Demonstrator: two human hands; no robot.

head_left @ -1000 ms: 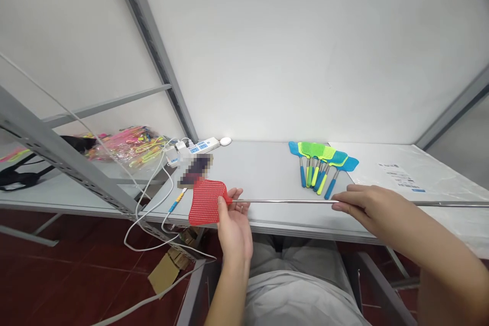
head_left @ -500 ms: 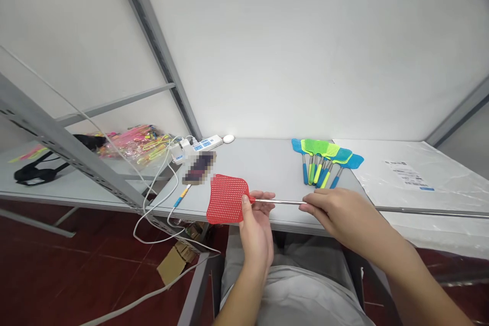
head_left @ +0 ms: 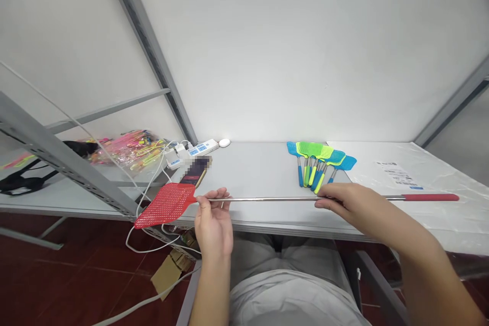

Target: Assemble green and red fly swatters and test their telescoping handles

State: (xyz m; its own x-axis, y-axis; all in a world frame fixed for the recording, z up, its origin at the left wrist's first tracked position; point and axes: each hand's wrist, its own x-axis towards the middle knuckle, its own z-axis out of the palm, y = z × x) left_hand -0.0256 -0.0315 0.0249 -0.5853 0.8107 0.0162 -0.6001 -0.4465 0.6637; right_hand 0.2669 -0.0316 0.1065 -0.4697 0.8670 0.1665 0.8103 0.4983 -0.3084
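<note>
Now | left hand + right hand on steel fly swatter | red mesh, apparently plastic

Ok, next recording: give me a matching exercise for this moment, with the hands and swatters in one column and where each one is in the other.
Column 1
1. Left hand
2. Right hand
3. Red mesh swatter head
4. Green and blue fly swatters

Column 2
A. On the metal shaft, nearer the red grip
B. Lying fanned out on the table
C. At the end of the shaft opposite the red grip
D. On the shaft, close to the mesh head

Right pairs: 1-D, 2-A, 3-C, 4-B
</note>
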